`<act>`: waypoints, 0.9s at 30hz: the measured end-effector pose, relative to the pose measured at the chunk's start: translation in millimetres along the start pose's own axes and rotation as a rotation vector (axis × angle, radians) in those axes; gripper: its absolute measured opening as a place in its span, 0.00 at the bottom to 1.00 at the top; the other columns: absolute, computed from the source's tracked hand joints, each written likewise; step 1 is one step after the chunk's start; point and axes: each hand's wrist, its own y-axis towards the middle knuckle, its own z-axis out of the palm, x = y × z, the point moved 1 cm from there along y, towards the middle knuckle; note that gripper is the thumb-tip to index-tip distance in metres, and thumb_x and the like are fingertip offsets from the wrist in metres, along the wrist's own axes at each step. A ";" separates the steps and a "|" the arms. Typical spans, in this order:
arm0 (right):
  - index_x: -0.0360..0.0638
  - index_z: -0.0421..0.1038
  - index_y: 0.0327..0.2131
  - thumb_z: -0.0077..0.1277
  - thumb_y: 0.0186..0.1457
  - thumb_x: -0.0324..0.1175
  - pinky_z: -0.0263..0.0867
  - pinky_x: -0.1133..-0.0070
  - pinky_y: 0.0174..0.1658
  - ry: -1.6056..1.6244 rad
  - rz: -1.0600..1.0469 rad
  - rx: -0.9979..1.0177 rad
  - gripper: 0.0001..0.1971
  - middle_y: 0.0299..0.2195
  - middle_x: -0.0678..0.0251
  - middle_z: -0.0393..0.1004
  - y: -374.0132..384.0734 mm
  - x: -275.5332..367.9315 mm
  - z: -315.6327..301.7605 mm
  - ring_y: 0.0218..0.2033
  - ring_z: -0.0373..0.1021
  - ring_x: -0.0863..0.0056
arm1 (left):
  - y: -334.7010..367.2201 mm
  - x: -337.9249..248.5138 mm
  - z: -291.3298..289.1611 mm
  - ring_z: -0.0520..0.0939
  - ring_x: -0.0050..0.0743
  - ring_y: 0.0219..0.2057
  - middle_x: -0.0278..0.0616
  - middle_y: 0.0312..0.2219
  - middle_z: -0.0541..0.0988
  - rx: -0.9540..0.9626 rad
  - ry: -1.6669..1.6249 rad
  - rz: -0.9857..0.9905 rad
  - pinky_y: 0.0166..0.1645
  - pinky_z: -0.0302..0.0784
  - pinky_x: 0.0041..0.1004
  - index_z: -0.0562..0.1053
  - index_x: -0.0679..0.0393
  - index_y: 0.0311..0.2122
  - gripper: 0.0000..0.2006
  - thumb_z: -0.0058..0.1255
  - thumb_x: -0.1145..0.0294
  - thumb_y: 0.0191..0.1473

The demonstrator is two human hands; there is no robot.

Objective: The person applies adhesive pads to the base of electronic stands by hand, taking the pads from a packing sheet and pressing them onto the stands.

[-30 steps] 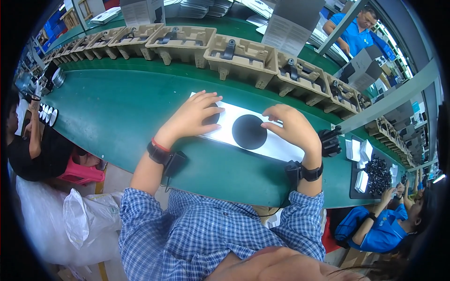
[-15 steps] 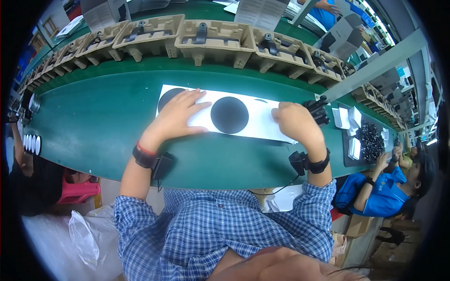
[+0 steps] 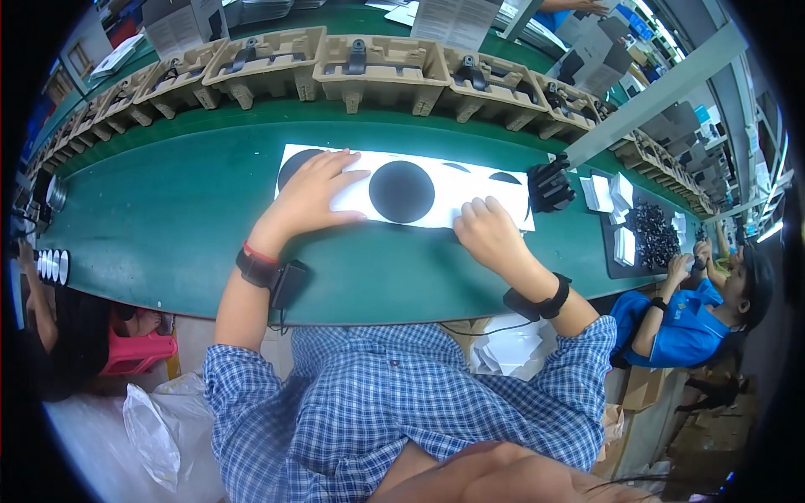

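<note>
A long white sheet point(image 3: 359, 208) with a row of large black discs lies on the green table in front of me. The middle black disc point(image 3: 402, 191) shows whole; others are partly covered by my hands. My left hand point(image 3: 314, 191) rests on the sheet's left part, over the left disc, fingers stretched and thumb apart. My right hand point(image 3: 488, 233) is curled closed at the sheet's near edge, right of the middle disc. Its fingertips are tucked under, so whatever they might pinch is hidden. Both wrists wear black straps with small boxes.
A row of brown pulp trays point(image 3: 381, 75) holding black parts runs along the far side. A cluster of black parts point(image 3: 551, 184) stands just right of the sheet. Farther right, a dark mat point(image 3: 625, 267) bears small black pieces and white packets; a co-worker in blue point(image 3: 692, 331) sits there.
My right hand has moved left and nearer to me, from the sheet's right part to its near edge, uncovering more black shapes. My left hand stays in place on the sheet.
</note>
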 end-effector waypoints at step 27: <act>0.42 0.74 0.32 0.49 0.53 0.36 0.64 0.69 0.42 0.948 -0.026 -0.300 0.09 0.32 0.60 0.69 132.6 -20.2 -18.4 0.38 0.66 0.61 | -16.3 15.2 -6.0 0.62 0.48 0.59 0.48 0.56 0.64 -0.017 0.010 0.032 0.63 0.53 0.42 0.68 0.53 0.52 0.31 0.56 0.47 0.45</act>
